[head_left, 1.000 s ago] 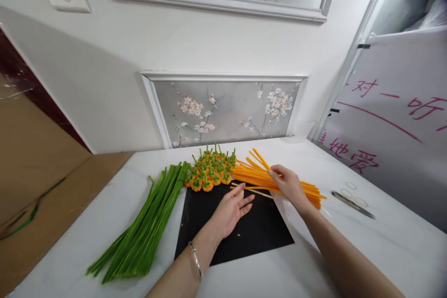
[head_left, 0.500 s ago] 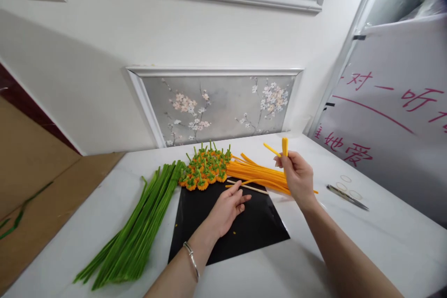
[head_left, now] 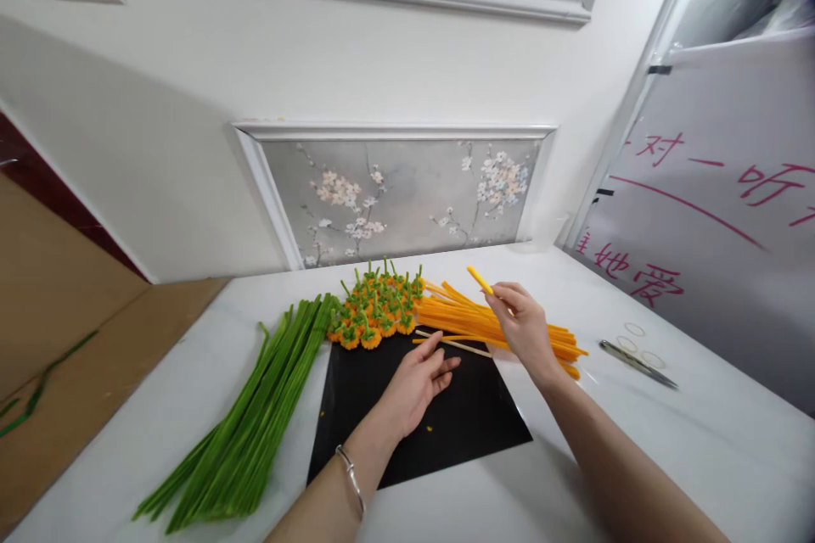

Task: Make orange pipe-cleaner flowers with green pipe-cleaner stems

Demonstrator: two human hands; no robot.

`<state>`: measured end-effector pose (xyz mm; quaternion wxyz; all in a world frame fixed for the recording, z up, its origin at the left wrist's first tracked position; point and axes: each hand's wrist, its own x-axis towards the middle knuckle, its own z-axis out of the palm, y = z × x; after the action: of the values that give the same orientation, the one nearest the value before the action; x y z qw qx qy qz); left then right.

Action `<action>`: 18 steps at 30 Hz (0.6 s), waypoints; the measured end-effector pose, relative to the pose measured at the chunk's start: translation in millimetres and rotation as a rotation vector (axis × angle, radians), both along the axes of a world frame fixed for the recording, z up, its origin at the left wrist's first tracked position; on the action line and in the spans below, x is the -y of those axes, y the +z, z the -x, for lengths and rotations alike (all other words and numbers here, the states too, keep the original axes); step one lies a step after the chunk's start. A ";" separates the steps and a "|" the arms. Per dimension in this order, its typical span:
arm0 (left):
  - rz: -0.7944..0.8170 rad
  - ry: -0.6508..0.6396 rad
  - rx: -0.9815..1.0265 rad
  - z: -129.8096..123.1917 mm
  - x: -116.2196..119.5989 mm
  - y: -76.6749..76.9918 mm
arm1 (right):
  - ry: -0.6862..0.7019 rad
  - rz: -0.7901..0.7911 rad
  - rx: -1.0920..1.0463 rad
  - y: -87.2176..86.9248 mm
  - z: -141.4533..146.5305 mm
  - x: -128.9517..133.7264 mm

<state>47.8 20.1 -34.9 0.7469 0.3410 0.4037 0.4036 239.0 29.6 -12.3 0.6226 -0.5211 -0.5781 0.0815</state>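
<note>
My right hand [head_left: 522,327] pinches a yellow pipe cleaner [head_left: 479,280], its end pointing up and left above a bundle of orange pipe cleaners [head_left: 458,312]. Resting over the black mat [head_left: 474,416], my left hand [head_left: 417,383] has its fingers loosely apart and nothing visible in them. Its fingertips are by a thin wooden stick [head_left: 468,348] and one loose orange strand. Left of the bundle is a cluster of orange pipe cleaner flowers [head_left: 375,310] with green tops. Part of the bundle is hidden behind my right hand.
Long green pipe cleaners [head_left: 248,433] lie at the left of the white table [head_left: 433,509]. Scissors [head_left: 638,363] and several thin rings [head_left: 627,344] are at the right. A cardboard box [head_left: 82,365] stands at the far left, and a panelled wall [head_left: 395,68] rises behind.
My right hand has moved left and slightly down over the orange bundle, tilting the yellow pipe cleaner leftward. My left hand has stayed nearly in place.
</note>
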 end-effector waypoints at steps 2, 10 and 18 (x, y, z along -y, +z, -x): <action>-0.107 0.026 -0.096 -2.3 2.6 -3.6 | -0.018 0.055 -0.002 -3.0 0.0 -0.4; -0.757 -0.150 -0.512 -9.2 11.1 -14.9 | 0.113 0.083 -0.074 -3.1 -2.3 6.1; -1.104 -0.297 -0.899 -21.5 -0.3 -5.7 | -0.153 -0.214 0.005 19.2 -15.3 25.5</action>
<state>69.2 20.4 -40.7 0.2747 0.8523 0.3587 0.2637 254.3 4.1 7.0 0.6777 -0.4943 -0.5436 -0.0295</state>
